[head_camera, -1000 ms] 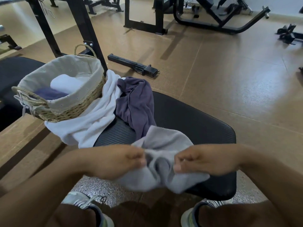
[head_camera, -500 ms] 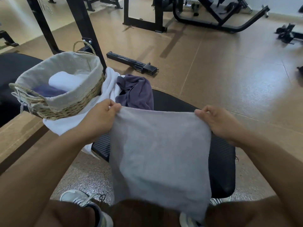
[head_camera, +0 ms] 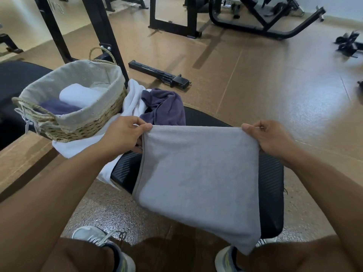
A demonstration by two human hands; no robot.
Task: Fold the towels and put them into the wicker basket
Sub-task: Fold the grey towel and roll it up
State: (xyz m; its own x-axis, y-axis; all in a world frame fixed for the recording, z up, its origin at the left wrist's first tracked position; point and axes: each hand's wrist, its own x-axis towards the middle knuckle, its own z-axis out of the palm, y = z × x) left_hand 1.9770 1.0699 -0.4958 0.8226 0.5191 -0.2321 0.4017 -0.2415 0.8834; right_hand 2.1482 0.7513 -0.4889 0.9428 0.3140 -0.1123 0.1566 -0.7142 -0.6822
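Since half a second ago, both hands have lowered slightly and drawn the grey towel tauter, its top edge now a straight line. Before that, a second ago, it was bunched between them. The left hand pinches the towel's top left corner, and the right hand pinches the top right corner. The towel hangs in front of a black bench, its lower edge slanting down to the right above a shoe. At the bench's far left edge sits a wicker basket with a cloth liner, holding a white towel and a dark one. Just beside the basket, an unfolded white towel and a crumpled purple towel lie touching each other on the bench.
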